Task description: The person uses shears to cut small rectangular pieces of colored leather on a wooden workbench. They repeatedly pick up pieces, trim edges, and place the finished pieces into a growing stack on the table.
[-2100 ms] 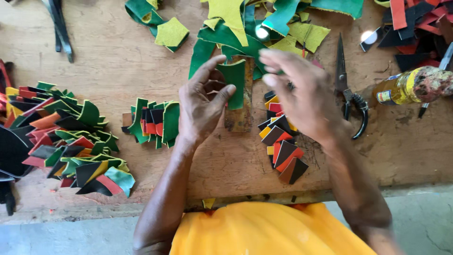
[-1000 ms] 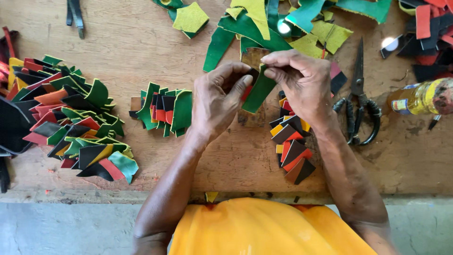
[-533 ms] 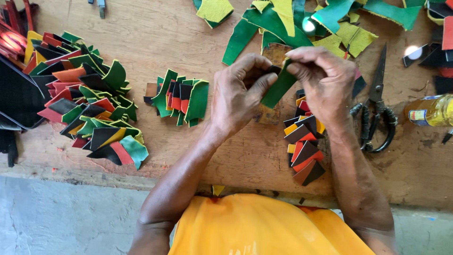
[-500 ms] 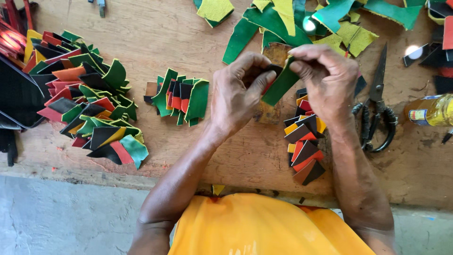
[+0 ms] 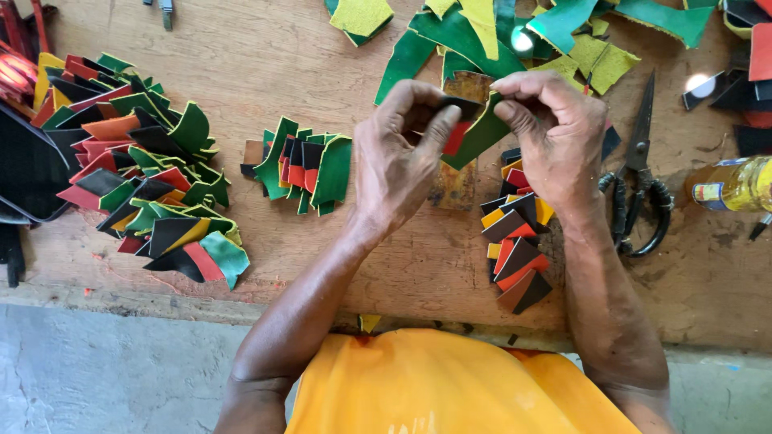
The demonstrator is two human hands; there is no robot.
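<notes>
Head view: the left hand (image 5: 402, 157) and the right hand (image 5: 555, 133) meet above the middle of the wooden desk (image 5: 265, 60), both closed in a pinch on the same small assembly of cut pieces. The left hand's thumb and forefinger clamp a black piece (image 5: 460, 106) with a red piece (image 5: 457, 138) showing beneath it; the right hand's fingertips grip the upper edge of a green leather piece (image 5: 482, 135) that hangs tilted between the two hands, touching the red one. Just below the right hand, a stack of black, red, orange and yellow pieces (image 5: 516, 245) lies in a column on the desk. To the left of the left hand sits a fanned cluster of green, red and black pieces (image 5: 310, 165), apart from both hands. Further left, a large heap of mixed coloured pieces (image 5: 141, 173) covers the desk's left end. Black scissors (image 5: 639, 193) lie just right of the right wrist, blades pointing away from the person. A yellow bottle (image 5: 736, 183) lies on its side at the right edge. Green and yellow offcuts (image 5: 579, 36) are strewn along the far edge. An orange garment (image 5: 450, 386) fills the bottom of the frame.
</notes>
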